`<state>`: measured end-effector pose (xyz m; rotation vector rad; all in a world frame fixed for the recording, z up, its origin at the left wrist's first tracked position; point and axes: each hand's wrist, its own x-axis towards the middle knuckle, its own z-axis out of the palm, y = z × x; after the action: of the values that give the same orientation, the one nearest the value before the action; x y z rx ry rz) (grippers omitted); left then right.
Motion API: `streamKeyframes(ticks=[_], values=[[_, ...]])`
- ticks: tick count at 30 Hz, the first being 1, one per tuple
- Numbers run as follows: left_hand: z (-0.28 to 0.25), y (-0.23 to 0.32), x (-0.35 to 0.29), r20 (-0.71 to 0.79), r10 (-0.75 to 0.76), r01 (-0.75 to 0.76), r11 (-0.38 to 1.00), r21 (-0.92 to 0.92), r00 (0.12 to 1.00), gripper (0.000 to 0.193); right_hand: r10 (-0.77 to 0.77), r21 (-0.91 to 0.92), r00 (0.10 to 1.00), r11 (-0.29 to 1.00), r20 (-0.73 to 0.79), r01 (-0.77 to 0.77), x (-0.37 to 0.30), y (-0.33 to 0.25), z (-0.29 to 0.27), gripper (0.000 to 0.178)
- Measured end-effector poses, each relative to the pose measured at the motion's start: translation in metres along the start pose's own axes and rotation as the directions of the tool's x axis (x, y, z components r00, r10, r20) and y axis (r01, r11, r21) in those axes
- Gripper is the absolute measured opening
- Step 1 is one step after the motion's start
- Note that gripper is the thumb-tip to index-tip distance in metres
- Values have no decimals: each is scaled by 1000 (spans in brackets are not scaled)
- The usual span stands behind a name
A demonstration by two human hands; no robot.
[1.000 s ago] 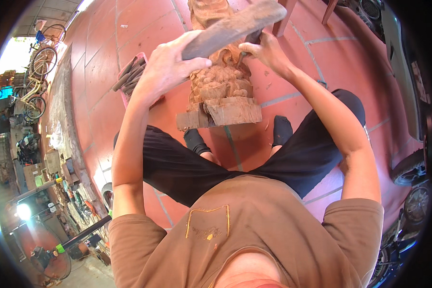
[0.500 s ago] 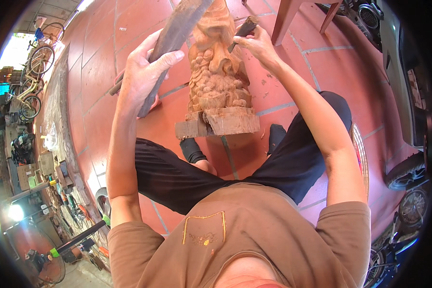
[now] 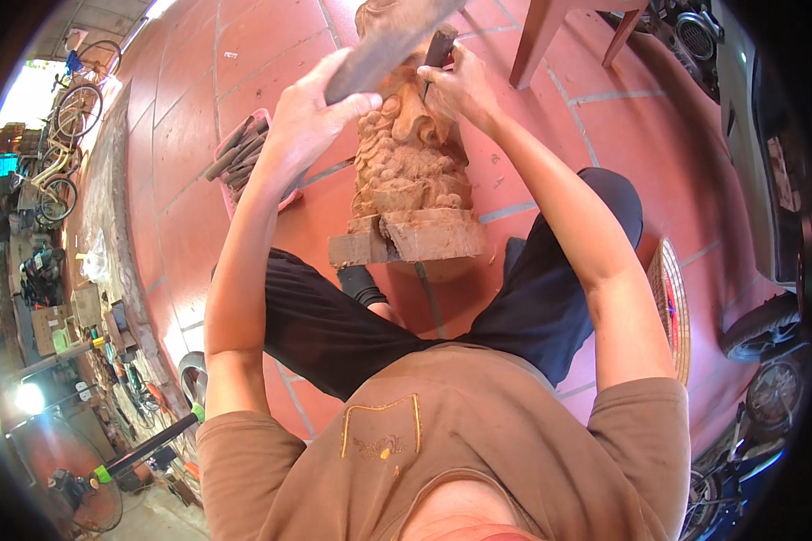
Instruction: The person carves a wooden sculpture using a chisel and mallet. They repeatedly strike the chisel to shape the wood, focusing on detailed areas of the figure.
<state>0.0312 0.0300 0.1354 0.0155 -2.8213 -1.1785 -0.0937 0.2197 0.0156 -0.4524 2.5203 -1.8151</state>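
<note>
Head view. Counted: one reddish-brown carved wooden figure, with knobbly relief and a thick block base; one long grey-brown wooden bar; one slim tool with a dark handle; one pink plastic basket holding several dark brown rod-like pieces, overlapped, exact number not readable; two reddish-brown furniture legs; one round woven tan item, seen nearly edge-on.

Left hand: closed about the lower end of the bar, thumb lying along the near side. Bar slanted up and right from the fist, blurred, its far end running to the upper edge of view.

Right hand: closed on the tool in a pinch of thumb and bent fingers, handle top poking out above, narrow lower end pointing down toward the figure. Contact of tip with wood: could not tell.

Figure lay between and below both hands, base toward the person, upper part partly covered by bar. Basket sat left of and below the left hand, near its wrist. Furniture legs stood right of and above the right hand; woven item well below it, to the right.
</note>
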Motion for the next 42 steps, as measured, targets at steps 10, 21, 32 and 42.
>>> streamKeyframes(ticks=[10,21,32,42], values=[[1,19,4,-51,84,-91,983,-158,995,67,-59,-64,998,996,18,60,-3,6,2,45],[-3,11,-2,34,-11,15,992,-129,999,61,-34,-65,998,997,46,37,-4,9,-11,34],[-6,19,-8,-100,66,-88,969,-230,993,63,-102,23,995,995,-19,102,7,7,11,38],[-9,24,-5,-146,54,-98,945,-313,988,63,-76,-21,997,997,10,76,10,2,9,36]])
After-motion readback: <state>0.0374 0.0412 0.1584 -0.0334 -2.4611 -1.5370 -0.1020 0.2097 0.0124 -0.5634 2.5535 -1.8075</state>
